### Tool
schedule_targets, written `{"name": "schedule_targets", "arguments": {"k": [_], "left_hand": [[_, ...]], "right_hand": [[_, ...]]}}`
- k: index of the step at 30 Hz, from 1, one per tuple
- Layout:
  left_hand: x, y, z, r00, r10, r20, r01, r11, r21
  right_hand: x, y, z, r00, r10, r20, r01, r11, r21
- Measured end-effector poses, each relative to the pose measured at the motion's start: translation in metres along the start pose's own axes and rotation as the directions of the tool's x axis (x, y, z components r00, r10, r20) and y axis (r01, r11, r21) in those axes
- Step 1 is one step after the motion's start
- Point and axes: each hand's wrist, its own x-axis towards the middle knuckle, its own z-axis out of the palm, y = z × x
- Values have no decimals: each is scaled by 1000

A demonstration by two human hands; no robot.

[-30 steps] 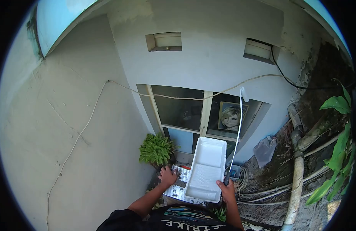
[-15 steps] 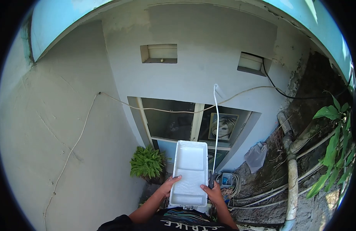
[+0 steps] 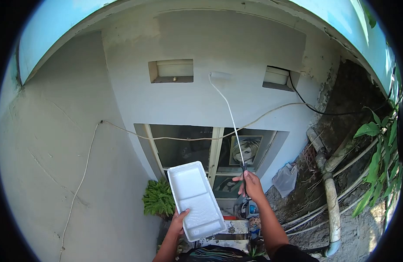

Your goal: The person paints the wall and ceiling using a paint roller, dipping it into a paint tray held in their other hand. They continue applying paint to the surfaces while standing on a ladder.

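Left hand (image 3: pixel 177 222) grips tray (image 3: pixel 195 196) alone; right hand (image 3: pixel 253 187), now off tray, clasps roller (image 3: pixel 232 115), apparently touching wall (image 3: pixel 175 105).

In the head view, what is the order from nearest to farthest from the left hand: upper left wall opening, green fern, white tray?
From the left hand:
1. White tray: held in it, at its lower left edge.
2. Green fern: just beyond, up and left.
3. Upper left wall opening: high above the window.
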Motion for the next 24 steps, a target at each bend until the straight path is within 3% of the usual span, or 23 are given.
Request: {"name": "schedule_targets", "arguments": {"k": [6,10,13,17,19,24], "left_hand": [[-26,13,-21,996,58,-65,-62,997,-53],[-33,9,-36,989,88,-118,-98,992,-77],[-34,2,-48,985,118,-125,-130,987,-95],[-41,8,-45,977,150,-149,-166,981,-99],[-41,4,-50,951,198,-236,-214,976,-46],[-38,5,-55,940,201,-275,-216,976,-25]], "right_hand": [[110,-70,9,951,-230,-206,192,963,-188],[200,-84,21,774,-569,-280,383,771,-508],[230,-118,48,726,-610,-317,358,729,-583],[261,-156,87,679,-655,-331,385,702,-599],[267,-184,108,834,-447,-323,317,867,-384],[274,-226,133,914,-348,-207,326,936,-135]]}}
